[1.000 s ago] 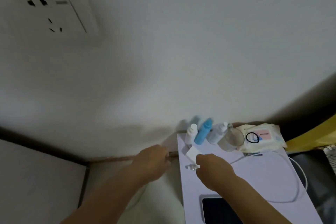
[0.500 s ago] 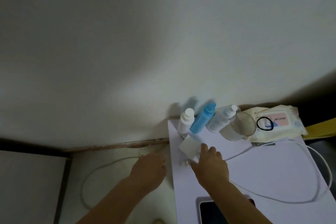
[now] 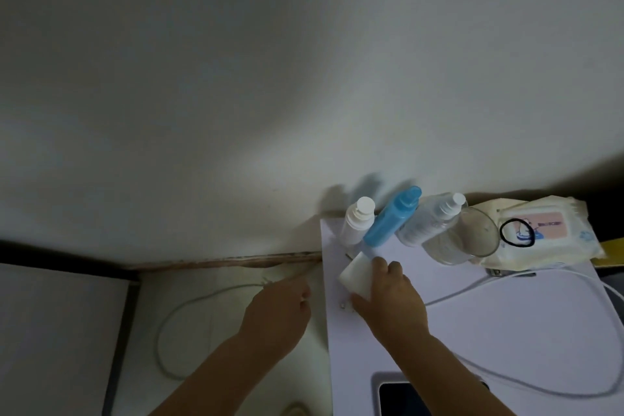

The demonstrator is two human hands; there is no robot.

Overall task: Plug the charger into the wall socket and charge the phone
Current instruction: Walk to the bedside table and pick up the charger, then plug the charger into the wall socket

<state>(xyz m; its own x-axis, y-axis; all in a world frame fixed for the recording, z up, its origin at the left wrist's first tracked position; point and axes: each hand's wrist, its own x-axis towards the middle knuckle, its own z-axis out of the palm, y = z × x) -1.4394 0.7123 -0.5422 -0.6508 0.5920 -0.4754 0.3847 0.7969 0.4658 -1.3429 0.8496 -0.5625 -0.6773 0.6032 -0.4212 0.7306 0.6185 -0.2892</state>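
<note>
My right hand (image 3: 388, 300) lies on the white table (image 3: 472, 331), fingers wrapped over the white charger (image 3: 354, 272), which sits at about ten o'clock from my knuckles, near the table's left edge. I am grasping the block by its near end, and it rests tilted on the tabletop, its far corner just beside the foot of the blue bottle (image 3: 391, 223). The charger's white cable (image 3: 506, 280) runs off toward three o'clock, loops wide across the table and curves back toward the phone (image 3: 401, 398) at six o'clock, which lies face up with a dark screen at the lower edge of view (only its top half shows).

My left hand (image 3: 280, 307) hangs off the table over the pale floor (image 3: 202, 365), at nine o'clock from the right hand. Its fingers are curled loosely inward; whether it holds anything I cannot tell. A second white cord (image 3: 162, 331) loops on the floor beyond it, toward nine o'clock.

At twelve o'clock, against the wall (image 3: 304, 78), stand a white bottle (image 3: 358, 221), the blue one and a clear bottle (image 3: 429, 219). At one o'clock sit a glass cup (image 3: 472, 240) and a pack of wipes (image 3: 547, 233) with a black hair tie (image 3: 516, 233) on top.
</note>
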